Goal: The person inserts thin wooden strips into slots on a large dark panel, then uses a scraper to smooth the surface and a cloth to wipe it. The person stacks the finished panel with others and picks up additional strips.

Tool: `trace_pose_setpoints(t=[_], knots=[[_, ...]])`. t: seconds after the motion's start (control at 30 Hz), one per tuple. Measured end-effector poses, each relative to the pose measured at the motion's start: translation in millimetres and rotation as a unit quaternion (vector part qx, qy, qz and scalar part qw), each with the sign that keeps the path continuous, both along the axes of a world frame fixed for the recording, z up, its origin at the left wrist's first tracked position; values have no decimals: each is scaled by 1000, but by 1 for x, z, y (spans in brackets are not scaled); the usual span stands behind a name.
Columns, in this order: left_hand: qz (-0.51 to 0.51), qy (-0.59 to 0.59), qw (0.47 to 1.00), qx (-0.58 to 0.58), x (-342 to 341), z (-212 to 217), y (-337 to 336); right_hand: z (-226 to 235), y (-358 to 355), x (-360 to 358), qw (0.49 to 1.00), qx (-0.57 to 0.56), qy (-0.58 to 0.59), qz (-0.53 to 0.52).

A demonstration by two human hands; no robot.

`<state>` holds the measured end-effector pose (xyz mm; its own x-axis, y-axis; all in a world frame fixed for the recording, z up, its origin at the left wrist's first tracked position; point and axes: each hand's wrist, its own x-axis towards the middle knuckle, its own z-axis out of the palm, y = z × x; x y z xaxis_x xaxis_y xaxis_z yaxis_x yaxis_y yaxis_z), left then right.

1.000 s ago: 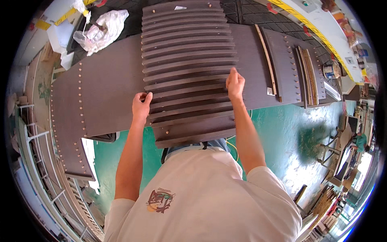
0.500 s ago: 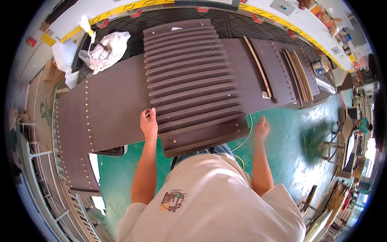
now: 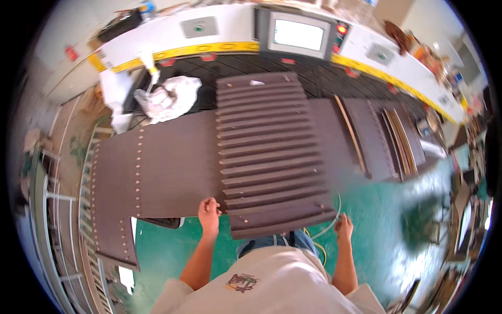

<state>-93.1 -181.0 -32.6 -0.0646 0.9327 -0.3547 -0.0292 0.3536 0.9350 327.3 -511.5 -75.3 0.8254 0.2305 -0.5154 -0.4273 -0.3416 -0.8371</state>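
Note:
A stack of narrow dark brown strips [image 3: 269,155] rests on the large brown boards, running from the back toward my waist like steps. Round light dots mark the nearest brown board [image 3: 285,220] of that stack. Beside its front left corner is my left hand [image 3: 209,214], fingers bent together; whether anything small sits in them is hidden. Off the front right corner, over the green floor, my right hand [image 3: 344,229] is held up with fingers curled in a pinch, and their contents cannot be made out. A pale hose [image 3: 330,225] passes near it.
Wide brown boards [image 3: 178,162] with rows of dots lie under and beside the stack. Loose strips [image 3: 400,141] lie at the right. A white plastic bag [image 3: 175,97] sits back left. Behind stands a white machine with a yellow stripe [image 3: 209,48] and a screen [image 3: 298,35].
The view has tilted up, bringing the machine's screen into sight and shifting everything lower. My left hand stays by the stack's front left corner; my right hand stays off its right side.

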Motion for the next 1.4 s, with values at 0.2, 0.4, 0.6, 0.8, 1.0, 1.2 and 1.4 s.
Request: trace_pose_setpoints(t=[0.2,0.4,0.6,0.8,1.0,1.2,1.4], knots=[[-62,143,987,-45,-12,0,-30,-14,26,-39,936,225,268,-28],[-109,263,958,-10,-5,1,-28,-12,50,-88,842,336,406,111],[-257,298,919,2,-6,28,1,11,83,-155,855,261,421,154],[-400,181,894,-88,-18,21,30,13,115,-225,897,276,341,-48],[-462,166,865,-101,-20,13,35,20,129,-255,918,265,266,-127],[-468,147,869,-64,-18,23,39,9,136,-264,916,263,237,-188],[-475,154,864,-62,-24,12,33,17,95,-289,925,274,242,-100]])
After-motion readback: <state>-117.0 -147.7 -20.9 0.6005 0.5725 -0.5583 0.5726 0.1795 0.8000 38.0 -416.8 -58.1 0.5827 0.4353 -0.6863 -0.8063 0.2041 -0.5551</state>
